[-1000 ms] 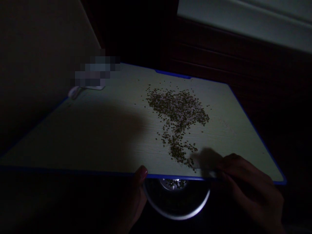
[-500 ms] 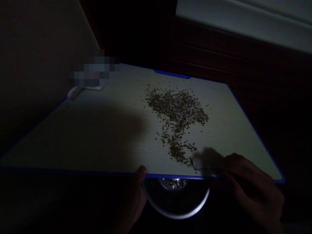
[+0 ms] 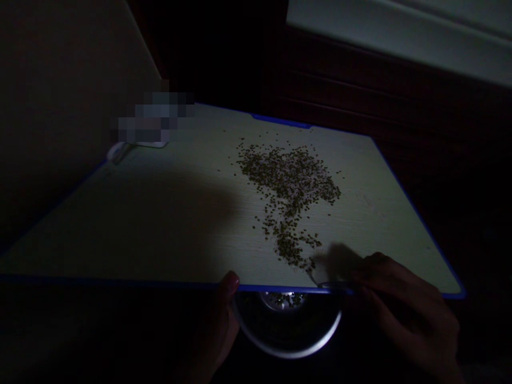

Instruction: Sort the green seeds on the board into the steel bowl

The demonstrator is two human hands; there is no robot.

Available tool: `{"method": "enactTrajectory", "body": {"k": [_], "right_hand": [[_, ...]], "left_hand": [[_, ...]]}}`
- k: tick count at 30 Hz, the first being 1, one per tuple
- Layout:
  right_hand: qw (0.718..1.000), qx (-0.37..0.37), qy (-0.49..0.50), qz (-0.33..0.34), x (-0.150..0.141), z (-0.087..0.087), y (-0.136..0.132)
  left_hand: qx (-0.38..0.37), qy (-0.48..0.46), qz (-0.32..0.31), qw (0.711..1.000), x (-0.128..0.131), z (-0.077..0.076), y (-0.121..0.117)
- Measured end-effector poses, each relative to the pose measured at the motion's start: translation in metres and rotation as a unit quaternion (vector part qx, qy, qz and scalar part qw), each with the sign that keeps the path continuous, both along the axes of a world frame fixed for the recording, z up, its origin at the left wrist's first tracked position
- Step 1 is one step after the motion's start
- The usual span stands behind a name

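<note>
A pale board with a blue rim (image 3: 160,245) fills the middle of the dim view. Small dark greenish grains (image 3: 290,173) lie spread on it, with a narrow trail running toward the near edge. My left hand (image 3: 226,314) is closed on that near edge, its thumb on top and the other fingers hidden underneath. At the right front, my right hand (image 3: 412,309) pinches a thin, slender implement (image 3: 332,284); its kind is too dark to tell. Its tip is at the near rim, close to the trail's end. Below the edge sits a shiny round bowl (image 3: 294,354) with some grains inside.
A white object with a loop (image 3: 116,152), partly blurred out, lies at the board's far left. A brownish panel (image 3: 72,80) rises on the left. Behind are dark reddish slats (image 3: 340,80) under a pale ledge (image 3: 392,37).
My right hand has shifted slightly left and toward me, bringing the implement's tip down to the near rim. My left hand keeps its grip on the board.
</note>
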State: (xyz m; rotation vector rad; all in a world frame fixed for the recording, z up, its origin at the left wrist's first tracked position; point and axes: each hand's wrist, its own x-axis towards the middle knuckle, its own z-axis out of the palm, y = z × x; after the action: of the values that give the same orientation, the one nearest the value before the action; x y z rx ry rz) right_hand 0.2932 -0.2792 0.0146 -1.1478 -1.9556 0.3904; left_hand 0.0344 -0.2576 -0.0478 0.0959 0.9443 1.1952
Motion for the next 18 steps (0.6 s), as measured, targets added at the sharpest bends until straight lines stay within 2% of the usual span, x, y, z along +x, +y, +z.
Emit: {"method": "enactTrajectory", "body": {"k": [3, 7, 13, 18], "right_hand": [[1.0, 0.012, 0.014, -0.021, 0.0, -0.001, 0.0], [0.999, 0.021, 0.014, -0.043, 0.0, -0.001, -0.002], [1.0, 0.018, 0.014, -0.019, 0.0, -0.001, 0.0], [1.0, 0.018, 0.003, -0.025, -0.001, -0.001, 0.0]], "left_hand": [[-0.022, -0.014, 0.029, 0.999, 0.001, 0.001, 0.001], [-0.029, -0.015, 0.051, 0.998, 0.0, -0.005, 0.0], [-0.04, -0.016, 0.045, 0.998, -0.001, -0.012, -0.002], [-0.031, -0.009, 0.068, 0.997, -0.001, -0.008, -0.003]]}}
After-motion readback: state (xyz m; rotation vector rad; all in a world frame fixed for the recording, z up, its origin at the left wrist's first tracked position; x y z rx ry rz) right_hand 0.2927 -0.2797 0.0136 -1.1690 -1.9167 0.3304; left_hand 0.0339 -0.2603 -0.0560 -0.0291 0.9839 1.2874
